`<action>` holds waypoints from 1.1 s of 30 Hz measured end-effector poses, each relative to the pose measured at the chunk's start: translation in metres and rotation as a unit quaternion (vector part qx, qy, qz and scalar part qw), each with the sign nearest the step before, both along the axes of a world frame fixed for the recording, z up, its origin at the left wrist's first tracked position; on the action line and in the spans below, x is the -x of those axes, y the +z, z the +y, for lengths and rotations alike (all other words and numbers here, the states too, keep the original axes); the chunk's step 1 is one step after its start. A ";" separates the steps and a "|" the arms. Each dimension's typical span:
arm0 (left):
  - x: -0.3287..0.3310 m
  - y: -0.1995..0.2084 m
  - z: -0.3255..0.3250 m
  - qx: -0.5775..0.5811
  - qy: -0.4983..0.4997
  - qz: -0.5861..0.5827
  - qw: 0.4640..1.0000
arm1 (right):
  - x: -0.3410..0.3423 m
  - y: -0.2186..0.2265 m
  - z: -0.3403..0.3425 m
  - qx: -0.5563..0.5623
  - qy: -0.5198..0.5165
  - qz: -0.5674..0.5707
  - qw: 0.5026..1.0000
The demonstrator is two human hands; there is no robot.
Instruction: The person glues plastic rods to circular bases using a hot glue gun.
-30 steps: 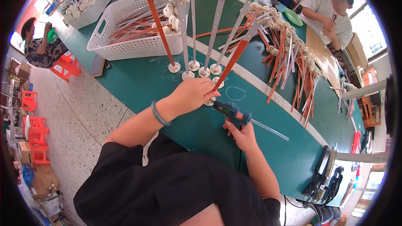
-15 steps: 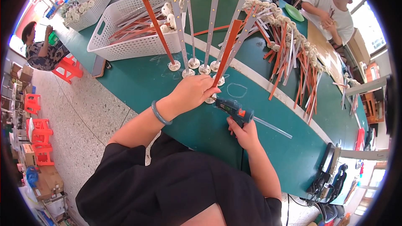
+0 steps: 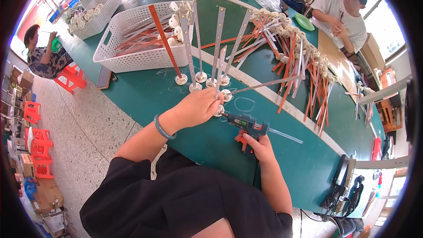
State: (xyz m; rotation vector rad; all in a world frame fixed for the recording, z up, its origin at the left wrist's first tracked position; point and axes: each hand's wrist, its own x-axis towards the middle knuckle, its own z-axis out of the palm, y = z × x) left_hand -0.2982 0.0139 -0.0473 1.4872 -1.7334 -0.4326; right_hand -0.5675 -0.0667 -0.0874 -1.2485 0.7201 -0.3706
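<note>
My left hand, a grey bangle on its wrist, is closed on a strip that rises from between its fingers. Below its fingertips a round white base lies on the green table. My right hand is wrapped round the handle of a dark teal glue gun, fingers at its orange trigger. The nozzle tip is at the white base, and a clear glue stick juts from the back. Beyond my left hand several strips stand on round bases, among them an orange one. Another strip leans far right from its base.
A white perforated basket of strips stands at the back left. A tangled pile of strips with round bases lies to the right. One person sits across the table, another at the far left. A phone lies at the table's edge.
The held strip has turned from its orange face to a grey side and stands more upright. The strip behind it has tipped over to the right. My right fingers have shifted, baring the trigger.
</note>
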 end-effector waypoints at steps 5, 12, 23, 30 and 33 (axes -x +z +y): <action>0.001 0.005 0.000 -0.035 -0.031 -0.008 0.999 | -0.004 0.001 0.003 0.020 0.003 0.017 1.000; 0.006 0.013 -0.003 -0.059 -0.045 -0.009 0.997 | -0.010 -0.003 0.006 0.054 -0.015 0.041 0.998; 0.005 0.003 -0.005 -0.028 -0.047 -0.002 0.998 | -0.015 0.002 0.007 0.090 -0.002 0.075 0.993; 0.005 0.004 -0.003 -0.017 -0.047 -0.003 0.999 | -0.015 0.004 0.007 0.068 -0.024 0.088 0.994; 0.006 0.003 -0.003 -0.016 -0.046 -0.006 0.999 | -0.014 0.002 0.006 0.063 -0.024 0.088 0.994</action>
